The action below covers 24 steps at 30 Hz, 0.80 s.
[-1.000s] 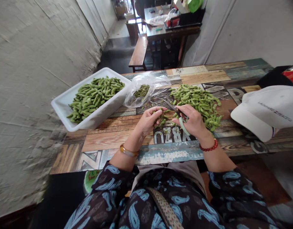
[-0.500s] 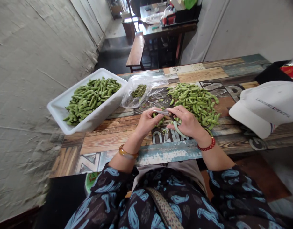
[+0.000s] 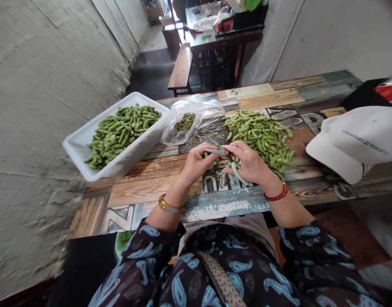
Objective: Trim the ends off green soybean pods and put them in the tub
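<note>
My right hand (image 3: 245, 160) is closed on a pair of scissors (image 3: 217, 151) with pale green handles, the blades pointing left. The blade tips reach the fingers of my left hand (image 3: 197, 161), which are pinched together; a bit of green shows there, too small to make out. Beyond my right hand lies a loose pile of green pods (image 3: 258, 132). A clear plastic bag (image 3: 173, 133) with small green trimmings (image 3: 185, 122) is beyond my left hand. To the left, a white tub (image 3: 145, 143) holds many green pods (image 3: 122, 132).
A white cap (image 3: 355, 140) lies on the wood-patterned table (image 3: 151, 183) at the right, near a black and red item. Rough wall stands along the left. Farther back are a bench (image 3: 181, 68) and another table with things on it.
Hands and scissors hold nearly the same pose; the blades look slightly closer together. The rest shifts only a little with the camera.
</note>
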Tool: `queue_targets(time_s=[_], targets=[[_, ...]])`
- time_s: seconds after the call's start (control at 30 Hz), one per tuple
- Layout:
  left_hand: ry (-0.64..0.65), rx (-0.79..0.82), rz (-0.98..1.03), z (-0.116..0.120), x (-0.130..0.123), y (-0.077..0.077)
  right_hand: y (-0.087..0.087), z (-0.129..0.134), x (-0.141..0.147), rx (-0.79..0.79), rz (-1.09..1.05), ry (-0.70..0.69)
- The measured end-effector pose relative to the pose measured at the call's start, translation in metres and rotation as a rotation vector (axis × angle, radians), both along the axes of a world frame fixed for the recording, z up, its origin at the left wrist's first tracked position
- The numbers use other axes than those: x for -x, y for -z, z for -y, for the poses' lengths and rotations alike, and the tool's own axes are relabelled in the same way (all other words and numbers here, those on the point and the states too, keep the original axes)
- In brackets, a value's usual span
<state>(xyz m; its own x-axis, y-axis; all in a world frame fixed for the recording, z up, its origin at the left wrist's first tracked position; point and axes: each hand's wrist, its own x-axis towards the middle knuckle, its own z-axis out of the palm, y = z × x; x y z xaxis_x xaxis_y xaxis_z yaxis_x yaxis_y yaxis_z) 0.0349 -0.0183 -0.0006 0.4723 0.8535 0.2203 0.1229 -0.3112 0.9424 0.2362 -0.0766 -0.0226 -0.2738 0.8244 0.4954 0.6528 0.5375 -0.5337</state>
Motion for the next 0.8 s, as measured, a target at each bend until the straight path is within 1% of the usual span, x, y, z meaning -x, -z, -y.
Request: queue_targets(time_s=[0.33,0.5,0.67,0.8], targets=[[0.017,-0.008,-0.005,0.0007,-0.0001,-0.0016,-0.0009,0.0005,0.0002,0.006,-0.001,0.002],[0.044,-0.048,-0.013,0.0,0.0004,-0.0017,-0.0001,0.0004,-0.0001,0.05,-0.039,-0.032],[0.054,-0.036,0.011,-0.0002,0.0008,-0.0001,0.001,-0.0001,-0.0009,0.058,-0.06,-0.065],[0.046,-0.022,0.004,-0.0003,0.001,0.0014,0.0014,0.0002,-0.002,0.061,-0.053,-0.061]])
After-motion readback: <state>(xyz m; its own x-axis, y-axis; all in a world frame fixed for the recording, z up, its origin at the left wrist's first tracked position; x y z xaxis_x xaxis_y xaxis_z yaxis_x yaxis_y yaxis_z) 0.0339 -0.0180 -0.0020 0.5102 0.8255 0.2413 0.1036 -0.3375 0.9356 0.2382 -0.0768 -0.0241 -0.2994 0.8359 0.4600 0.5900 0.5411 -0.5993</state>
